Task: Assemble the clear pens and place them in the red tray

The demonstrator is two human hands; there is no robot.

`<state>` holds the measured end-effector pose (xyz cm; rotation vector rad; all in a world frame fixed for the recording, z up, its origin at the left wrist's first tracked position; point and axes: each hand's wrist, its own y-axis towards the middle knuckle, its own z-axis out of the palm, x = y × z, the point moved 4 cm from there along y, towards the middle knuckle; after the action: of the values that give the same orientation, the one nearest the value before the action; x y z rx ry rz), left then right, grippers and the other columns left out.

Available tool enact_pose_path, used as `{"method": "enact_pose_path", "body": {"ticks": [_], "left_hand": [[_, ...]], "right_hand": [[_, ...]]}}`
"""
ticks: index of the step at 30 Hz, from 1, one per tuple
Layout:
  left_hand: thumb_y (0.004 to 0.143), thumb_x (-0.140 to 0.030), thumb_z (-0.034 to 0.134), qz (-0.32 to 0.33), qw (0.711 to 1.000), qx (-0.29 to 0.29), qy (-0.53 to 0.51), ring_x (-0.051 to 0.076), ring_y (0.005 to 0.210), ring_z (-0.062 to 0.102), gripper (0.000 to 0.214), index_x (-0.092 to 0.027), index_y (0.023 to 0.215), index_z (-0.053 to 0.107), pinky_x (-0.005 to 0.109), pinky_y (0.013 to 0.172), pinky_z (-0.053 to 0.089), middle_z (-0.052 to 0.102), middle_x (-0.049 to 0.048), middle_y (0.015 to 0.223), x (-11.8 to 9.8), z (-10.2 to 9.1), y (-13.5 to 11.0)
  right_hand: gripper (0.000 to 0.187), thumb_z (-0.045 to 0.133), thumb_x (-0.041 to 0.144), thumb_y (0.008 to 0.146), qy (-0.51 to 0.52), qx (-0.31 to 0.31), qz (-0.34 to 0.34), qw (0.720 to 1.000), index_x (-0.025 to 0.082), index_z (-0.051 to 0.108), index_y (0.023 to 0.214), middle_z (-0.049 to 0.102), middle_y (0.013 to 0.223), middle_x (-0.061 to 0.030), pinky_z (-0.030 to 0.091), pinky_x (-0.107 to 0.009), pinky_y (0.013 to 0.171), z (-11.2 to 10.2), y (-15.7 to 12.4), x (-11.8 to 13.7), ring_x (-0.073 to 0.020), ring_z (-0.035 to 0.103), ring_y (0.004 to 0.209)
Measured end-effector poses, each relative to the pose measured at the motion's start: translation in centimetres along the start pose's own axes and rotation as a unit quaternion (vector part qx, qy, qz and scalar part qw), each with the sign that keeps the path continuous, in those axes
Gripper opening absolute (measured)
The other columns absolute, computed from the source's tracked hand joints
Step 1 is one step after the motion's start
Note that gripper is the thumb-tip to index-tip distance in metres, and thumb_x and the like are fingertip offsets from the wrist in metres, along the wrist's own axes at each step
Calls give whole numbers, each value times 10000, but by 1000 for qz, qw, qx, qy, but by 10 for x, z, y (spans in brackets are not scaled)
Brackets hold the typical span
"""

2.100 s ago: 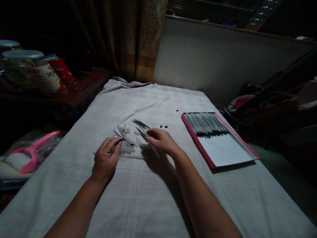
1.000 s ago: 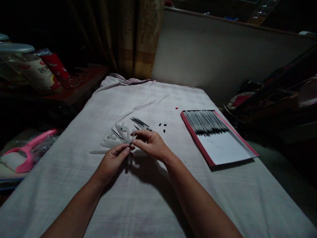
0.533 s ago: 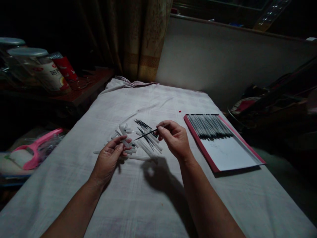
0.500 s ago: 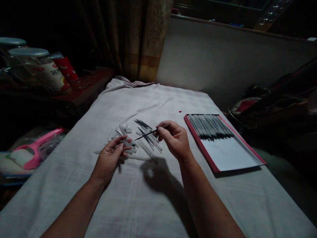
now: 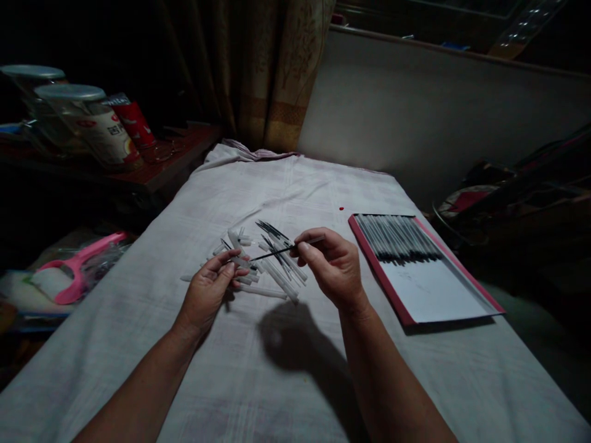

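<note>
Right hand point(image 5: 330, 264) raised over the cloth point(image 5: 258, 400), fingers closed in a pinch on a slim dark rod point(image 5: 274, 252), likely a pen refill; its pale end sticks out behind the thumb, its point aims at the other hand. Left hand point(image 5: 210, 292) palm turned partly up, thumb near the fingertips, gap narrow; cannot tell whether anything sits between them. Point of the rod just beside the left fingers; contact not clear. Beneath and between the hands: loose pale tubes point(image 5: 282, 283), lying crosswise, with more dark-tipped rods point(image 5: 272, 229) fanned at the far side. To the right, a pink-edged box point(image 5: 389, 292) with a close row of filled tubes point(image 5: 397, 237) at its far end. Small red piece point(image 5: 341, 208) beyond the heap. On handling, my judgement: a light pinch suits so thin a rod, since squeezing or side load could bow it; wrists steady, point kept off the skin, rod held above the heap so nothing snags, both hands close together for control in this dim light.
</note>
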<state>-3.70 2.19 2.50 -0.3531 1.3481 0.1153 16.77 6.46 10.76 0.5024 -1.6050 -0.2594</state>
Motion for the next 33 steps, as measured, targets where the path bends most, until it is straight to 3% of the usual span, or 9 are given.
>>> {"method": "enact_pose_path", "body": {"ticks": [7, 13, 19, 21, 22, 25, 28, 30, 33], "left_hand": [[646, -492, 817, 12, 1000, -11, 14, 162, 669, 696, 555, -172, 1084, 698, 194, 452, 452, 756, 80, 926, 2, -3, 1], [684, -490, 786, 27, 999, -17, 40, 203, 783, 730, 518, -172, 1083, 696, 205, 502, 487, 754, 82, 922, 2, -3, 1], [755, -559, 695, 54, 990, -19, 132, 233, 781, 735, 542, -184, 1144, 649, 235, 489, 478, 768, 116, 981, 8, -9, 5], [831, -511, 610, 104, 965, -34, 240, 227, 736, 729, 438, -200, 1133, 667, 271, 539, 501, 779, 93, 917, 6, -16, 5], [859, -468, 574, 144, 939, -44, 311, 226, 736, 727, 382, -213, 1119, 687, 289, 588, 514, 781, 76, 887, 3, -18, 5], [896, -379, 528, 265, 824, -68, 496, 237, 813, 723, 307, -250, 1072, 743, 306, 685, 505, 778, 51, 908, -10, -22, -1], [943, -389, 488, 333, 734, -83, 586, 236, 807, 694, 321, -257, 1049, 761, 306, 652, 476, 746, 60, 894, -21, -20, -7], [959, -405, 474, 374, 701, -87, 601, 247, 819, 673, 337, -247, 1012, 767, 332, 686, 480, 724, 80, 906, -27, -16, -10], [971, -407, 463, 422, 706, -54, 566, 270, 938, 668, 335, -236, 1007, 749, 385, 821, 496, 727, 101, 1020, -28, -12, -12]], "right_hand": [[48, 634, 214, 835, -9, -11, -20, 1000, 180, 661, 813, 702, 653, -8, 475, -224, 505, -1, -1, 5, -109, 605, 515], [60, 627, 210, 842, -31, 7, -31, 999, 179, 671, 816, 698, 646, -2, 456, -213, 480, 2, -2, 4, -97, 582, 489], [77, 645, 196, 851, -78, 34, -96, 992, 165, 716, 848, 713, 697, -20, 441, -204, 498, 15, -4, 1, -87, 577, 528], [76, 645, 188, 856, -91, 43, -117, 988, 170, 718, 848, 717, 713, -19, 446, -202, 513, 17, -5, 2, -87, 584, 551], [77, 642, 184, 858, -98, 46, -124, 986, 172, 717, 847, 718, 717, -17, 450, -201, 519, 17, -5, 2, -86, 586, 557], [83, 629, 182, 864, -116, 47, -137, 983, 175, 711, 854, 719, 728, -14, 457, -202, 529, 16, -5, 3, -83, 579, 554], [85, 630, 189, 864, -126, 48, -140, 981, 175, 714, 860, 715, 732, -14, 460, -206, 540, 15, -5, 4, -84, 574, 555], [93, 632, 198, 865, -125, 53, -128, 982, 179, 723, 862, 715, 738, -17, 466, -211, 559, 17, -5, 2, -90, 584, 574], [117, 630, 227, 875, -112, 85, -82, 987, 189, 740, 888, 720, 759, -24, 474, -220, 589, 24, -6, -8, -99, 593, 602]]}}
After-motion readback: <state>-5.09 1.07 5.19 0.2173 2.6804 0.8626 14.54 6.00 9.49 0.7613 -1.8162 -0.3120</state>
